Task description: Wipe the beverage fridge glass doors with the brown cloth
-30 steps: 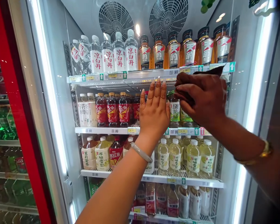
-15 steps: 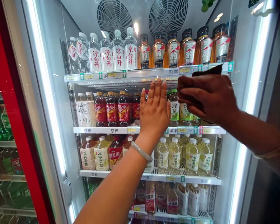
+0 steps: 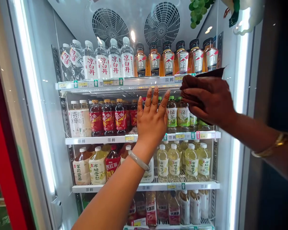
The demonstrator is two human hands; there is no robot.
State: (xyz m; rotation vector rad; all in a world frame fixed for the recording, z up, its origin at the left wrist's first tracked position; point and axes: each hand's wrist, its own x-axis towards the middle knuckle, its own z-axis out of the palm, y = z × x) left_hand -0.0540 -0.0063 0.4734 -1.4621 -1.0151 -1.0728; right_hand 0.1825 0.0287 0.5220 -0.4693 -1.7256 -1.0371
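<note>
My left hand [image 3: 151, 119] is held up flat with its fingers spread, its back towards me. It appears to rest against the glass front of a drinks fridge, though the contact itself is hidden. A pale bangle [image 3: 138, 160] circles that wrist. To the right, my right hand [image 3: 210, 97] grips a dark folded cloth [image 3: 212, 73], whose edge sticks out above the knuckles. This hand is in shadow, with a gold bracelet [image 3: 270, 148] on its wrist. Behind the hands are green tea bottles [image 3: 172, 116] and red-labelled tea bottles [image 3: 121, 118].
Water bottles [image 3: 114, 62] and amber bottles [image 3: 167, 62] line the top shelf. Pale yellow drinks [image 3: 191, 161] stand lower down. Two round vents [image 3: 162, 22] are at the back. A light strip [image 3: 237, 105] runs up the right side, and green grapes decoration [image 3: 199, 11] hangs above.
The whole view has shifted, so the shelves sit further left and slightly lower. My left fingers are spread wider. My right hand still holds the cloth, slightly further left in the picture.
</note>
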